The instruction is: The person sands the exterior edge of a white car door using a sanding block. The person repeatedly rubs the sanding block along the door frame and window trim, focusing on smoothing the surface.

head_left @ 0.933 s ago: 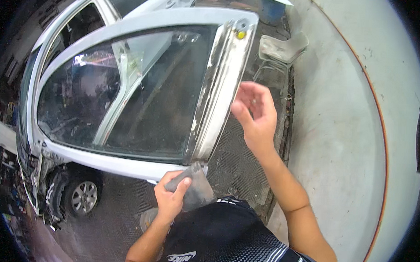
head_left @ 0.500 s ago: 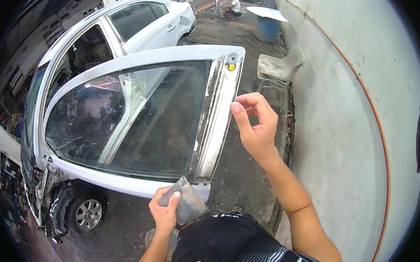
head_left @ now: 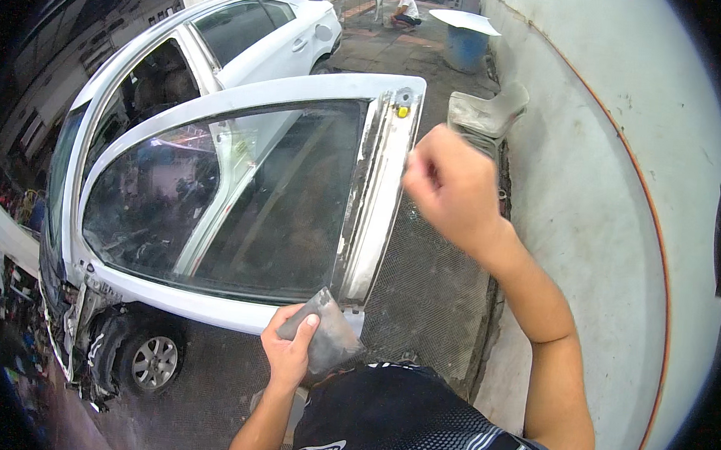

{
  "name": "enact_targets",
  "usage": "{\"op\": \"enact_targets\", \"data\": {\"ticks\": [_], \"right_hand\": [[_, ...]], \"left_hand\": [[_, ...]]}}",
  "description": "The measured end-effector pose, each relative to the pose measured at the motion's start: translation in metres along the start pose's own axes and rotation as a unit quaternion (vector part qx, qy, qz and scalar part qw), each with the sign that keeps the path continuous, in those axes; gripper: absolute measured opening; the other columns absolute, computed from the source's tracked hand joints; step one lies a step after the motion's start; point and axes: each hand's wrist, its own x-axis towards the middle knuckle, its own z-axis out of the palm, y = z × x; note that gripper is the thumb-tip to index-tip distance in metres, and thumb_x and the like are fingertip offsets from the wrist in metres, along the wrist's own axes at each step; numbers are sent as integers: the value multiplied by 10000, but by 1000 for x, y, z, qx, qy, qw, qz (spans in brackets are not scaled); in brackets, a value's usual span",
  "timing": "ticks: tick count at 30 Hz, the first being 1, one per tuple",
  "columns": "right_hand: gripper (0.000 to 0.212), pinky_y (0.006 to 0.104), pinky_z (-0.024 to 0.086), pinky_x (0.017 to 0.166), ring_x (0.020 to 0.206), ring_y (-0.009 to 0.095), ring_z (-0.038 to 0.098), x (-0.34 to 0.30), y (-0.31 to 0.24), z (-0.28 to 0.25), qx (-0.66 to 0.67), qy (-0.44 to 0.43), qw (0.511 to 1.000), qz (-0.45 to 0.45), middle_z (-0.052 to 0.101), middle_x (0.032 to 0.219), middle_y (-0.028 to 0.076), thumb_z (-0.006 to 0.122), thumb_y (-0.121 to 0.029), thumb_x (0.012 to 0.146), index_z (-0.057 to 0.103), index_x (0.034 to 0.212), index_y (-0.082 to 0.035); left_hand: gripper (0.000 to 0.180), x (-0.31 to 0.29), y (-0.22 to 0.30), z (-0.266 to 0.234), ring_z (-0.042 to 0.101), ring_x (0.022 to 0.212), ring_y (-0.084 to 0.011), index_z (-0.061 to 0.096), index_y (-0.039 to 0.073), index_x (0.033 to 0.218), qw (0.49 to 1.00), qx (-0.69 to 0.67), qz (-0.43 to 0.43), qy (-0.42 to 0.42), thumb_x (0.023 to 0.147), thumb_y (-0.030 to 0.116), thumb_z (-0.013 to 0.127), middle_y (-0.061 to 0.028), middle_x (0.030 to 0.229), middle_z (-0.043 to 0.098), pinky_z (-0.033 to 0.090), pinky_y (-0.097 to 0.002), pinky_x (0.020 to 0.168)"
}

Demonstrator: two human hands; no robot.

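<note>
In front of me a white car door (head_left: 246,83) stands swung open, its window glass (head_left: 297,198) framed by a rounded top. Bare metal and filler patches show along its rear edge strip (head_left: 378,194), and a yellow plug (head_left: 402,112) sits near that strip's far end. My left hand (head_left: 288,346) pinches a worn dark grey sheet of sandpaper (head_left: 331,336) between thumb and fingers, over the door's near corner. Beside the door's rear edge, my right hand (head_left: 454,189) is curled closed and slightly blurred. Its fingertips are hidden, so contact with the edge is uncertain.
The white car body (head_left: 264,48) lies beyond the door, its front stripped around the wheel (head_left: 155,363). At right runs a pale wall (head_left: 585,235) with an orange hose (head_left: 638,169). A dirty chair (head_left: 486,110) and blue drum (head_left: 466,49) stand along it. A person (head_left: 406,10) crouches far back.
My right hand has turned and curled from a loose pinch into a closed shape, with its elbow swung outward. My left hand keeps hold of the sandpaper. The view has shifted slightly.
</note>
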Motion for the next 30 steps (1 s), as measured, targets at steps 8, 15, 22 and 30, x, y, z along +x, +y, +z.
{"op": "enact_targets", "data": {"ticks": [8, 15, 22, 30], "right_hand": [[312, 262, 522, 666, 766, 106, 657, 11, 13, -9, 153, 109, 977, 105, 692, 852, 22, 802, -147, 893, 703, 1171, -48], [957, 309, 527, 815, 1046, 195, 635, -64, -17, 52, 224, -6, 951, 213, 595, 1295, 171, 933, -226, 751, 363, 1474, 35], [744, 358, 558, 820, 927, 250, 717, -158, -31, 102, 332, -134, 890, 282, 687, 1099, 168, 899, -247, 791, 475, 1340, 23], [339, 344, 541, 791, 868, 219, 696, -170, -33, 101, 396, -136, 868, 267, 680, 1001, 122, 802, -198, 895, 623, 1100, 4]], "left_hand": [[299, -5, 6, 7, 654, 913, -127, 695, -38, 1150, 995, -82, -38, 52, 919, 131, 783, -79, 1027, 727, 524, -285, 850], [269, -53, -27, 35, 667, 879, -112, 726, -40, 1110, 985, -95, -108, 100, 890, 87, 814, -65, 999, 743, 532, -268, 816], [251, -123, -44, 56, 662, 846, -102, 729, -34, 1093, 966, -81, -137, 206, 891, 95, 807, -50, 965, 741, 529, -259, 801], [255, -175, -62, 70, 669, 843, -114, 719, -28, 1096, 941, -82, -147, 295, 883, 85, 803, -53, 960, 739, 539, -277, 797]]}}
